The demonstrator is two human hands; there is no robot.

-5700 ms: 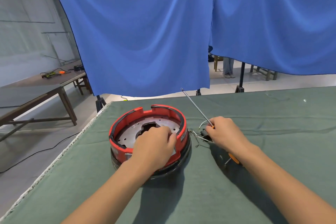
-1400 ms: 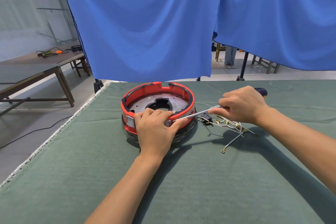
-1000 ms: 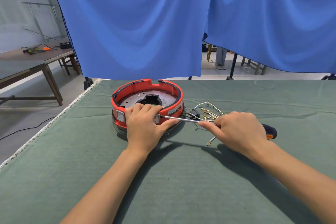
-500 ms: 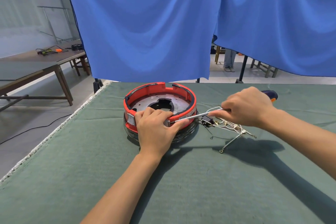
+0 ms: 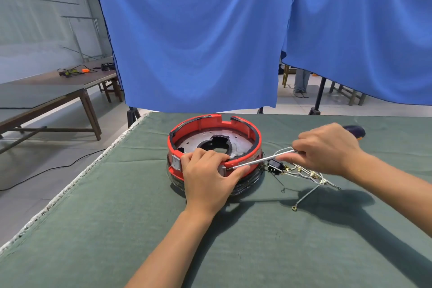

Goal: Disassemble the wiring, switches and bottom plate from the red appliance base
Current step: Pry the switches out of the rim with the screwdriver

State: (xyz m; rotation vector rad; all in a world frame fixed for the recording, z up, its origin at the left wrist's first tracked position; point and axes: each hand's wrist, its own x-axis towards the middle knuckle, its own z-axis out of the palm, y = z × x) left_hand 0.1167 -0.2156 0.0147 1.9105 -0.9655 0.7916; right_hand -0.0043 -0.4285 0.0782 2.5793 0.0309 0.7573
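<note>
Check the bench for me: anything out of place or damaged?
Nothing looks damaged. The wiring bundle with a black switch lies loose on the green cloth beside the red base, apparently already removed, which fits the teardown.

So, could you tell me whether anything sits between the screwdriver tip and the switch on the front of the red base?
Yes, partly. The left hand grips the red base at its near rim, and its fingers cover the spot where the screwdriver tip meets the wall. The right hand holds the screwdriver. The white switch further left is uncovered.
</note>
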